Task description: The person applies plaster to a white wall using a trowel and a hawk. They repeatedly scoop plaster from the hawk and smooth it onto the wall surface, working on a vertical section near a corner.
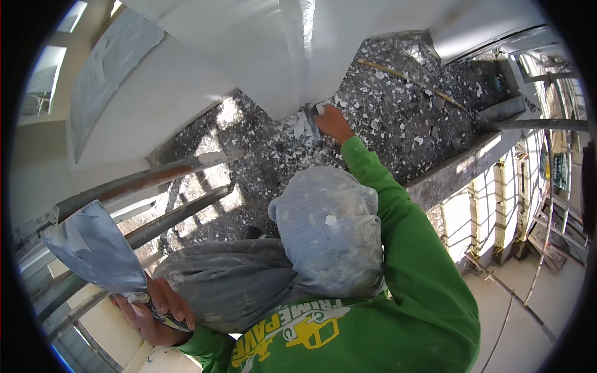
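Observation:
My left hand (163, 314) is closed round the handle of a wide putty knife (96, 248). Its broad grey blade points up and carries smears of pale compound. At the foot of a white wall corner (289, 74), my outstretched right hand (336, 125) grips a second putty knife (311, 122). That blade shows nearly edge-on at the wall's lower end; whether it touches the wall I cannot tell. My bent knee (329, 230), in dusty grey trousers, rises between my arms.
White flakes and debris cover the dark floor (398, 118). A thin yellowish stick (410, 81) lies on it. Rusty metal rails (149, 180) cross at left. A low concrete ledge (460, 165) runs along the right, with scaffold poles (516, 298) beyond it.

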The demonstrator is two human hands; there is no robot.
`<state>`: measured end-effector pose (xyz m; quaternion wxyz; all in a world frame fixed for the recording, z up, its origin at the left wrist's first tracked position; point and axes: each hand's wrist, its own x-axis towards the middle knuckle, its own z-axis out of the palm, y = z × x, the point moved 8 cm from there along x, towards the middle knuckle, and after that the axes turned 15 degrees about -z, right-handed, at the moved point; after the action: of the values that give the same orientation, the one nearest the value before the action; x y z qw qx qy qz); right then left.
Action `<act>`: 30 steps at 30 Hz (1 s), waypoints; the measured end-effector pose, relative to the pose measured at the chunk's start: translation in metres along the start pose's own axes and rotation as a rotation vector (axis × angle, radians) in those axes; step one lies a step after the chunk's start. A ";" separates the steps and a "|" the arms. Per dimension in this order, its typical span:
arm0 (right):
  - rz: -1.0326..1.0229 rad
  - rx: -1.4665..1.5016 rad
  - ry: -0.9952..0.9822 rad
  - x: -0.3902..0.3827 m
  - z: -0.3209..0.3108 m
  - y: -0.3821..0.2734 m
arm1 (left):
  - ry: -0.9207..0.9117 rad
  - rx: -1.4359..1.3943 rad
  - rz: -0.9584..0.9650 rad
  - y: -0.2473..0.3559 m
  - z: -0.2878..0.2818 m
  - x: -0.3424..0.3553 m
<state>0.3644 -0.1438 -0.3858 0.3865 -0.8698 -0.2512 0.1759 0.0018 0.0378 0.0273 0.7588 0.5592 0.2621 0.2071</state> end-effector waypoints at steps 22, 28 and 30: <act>-0.418 -0.082 0.192 -0.023 0.013 -0.057 | -0.027 0.023 0.038 0.000 0.018 -0.001; -0.452 -0.091 0.190 -0.019 0.023 -0.054 | 0.004 0.014 0.037 0.001 0.013 -0.003; -0.424 -0.090 0.194 -0.016 0.025 -0.055 | 0.010 0.015 0.027 0.001 0.012 -0.005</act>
<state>0.3217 -0.1065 -0.3581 0.3979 -0.8268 -0.3976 -0.0051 0.0057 0.0265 0.0321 0.7505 0.5671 0.2600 0.2182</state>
